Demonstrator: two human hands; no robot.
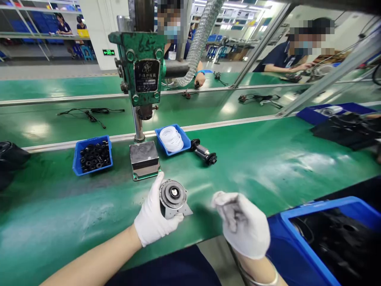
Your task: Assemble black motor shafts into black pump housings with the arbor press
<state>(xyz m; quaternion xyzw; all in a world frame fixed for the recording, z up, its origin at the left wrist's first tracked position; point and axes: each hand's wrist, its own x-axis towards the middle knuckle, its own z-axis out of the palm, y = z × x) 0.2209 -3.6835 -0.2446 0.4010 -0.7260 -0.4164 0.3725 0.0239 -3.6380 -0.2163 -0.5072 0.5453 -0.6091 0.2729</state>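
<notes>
Two gloved hands sit closest, both in white gloves. L hand [153, 216] is wrapped round 1 motor part [173, 198], a round grey metal piece w/ a dark centre hub, held just above the green bench [89, 206] near its front edge. R hand [241, 222] is loosely curled, fingers bent, nothing in it; it hovers beside the part, not touching. Right of it, 1 big blue bin [300, 212] w/ dark parts inside, count unclear. Behind the hands stands 1 green press [143, 67] on a steel column, w/ 1 metal block [144, 159] at its foot. 2 small blue trays flank the block: black-ring tray [76, 159] on the left, white-ring tray [186, 141] on the right; too many rings to count. 1 rotor [204, 152] lies just beside the white-ring tray. Farther back, 1 black cable [89, 113] on the belt, 1 flex hose [201, 37], and 2 workers across the line, poss. more beyond, blurry.
</notes>
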